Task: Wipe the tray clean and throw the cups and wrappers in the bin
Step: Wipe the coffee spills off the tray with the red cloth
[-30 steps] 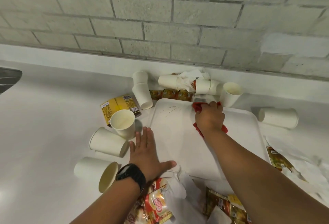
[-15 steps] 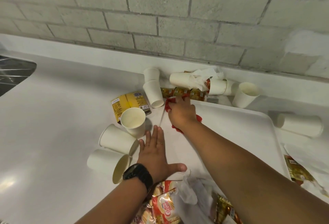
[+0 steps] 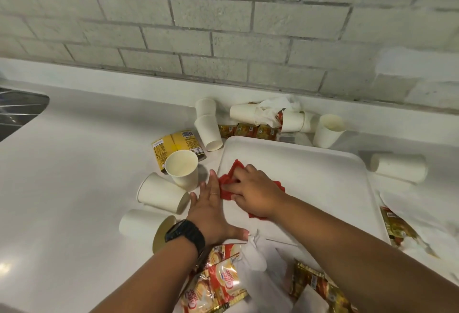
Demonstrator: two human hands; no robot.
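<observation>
A white tray lies on the white counter. My right hand presses a red cloth onto the tray's left part, fingers curled into it. My left hand, with a black watch on the wrist, lies flat with straight fingers on the tray's left edge. Several white paper cups surround the tray: one upright, two on their sides to the left, one lying at the right. Creamer wrappers lie at the near edge.
More cups, a crumpled tissue and small gold sachets line the brick wall behind the tray. A yellow packet lies left of the tray. Gold wrappers lie at the right. A sink is at far left.
My right hand has dragged the red cloth from the tray's far edge leftward and then nearer, close to my left hand. The left hand has stayed on the tray's edge.
</observation>
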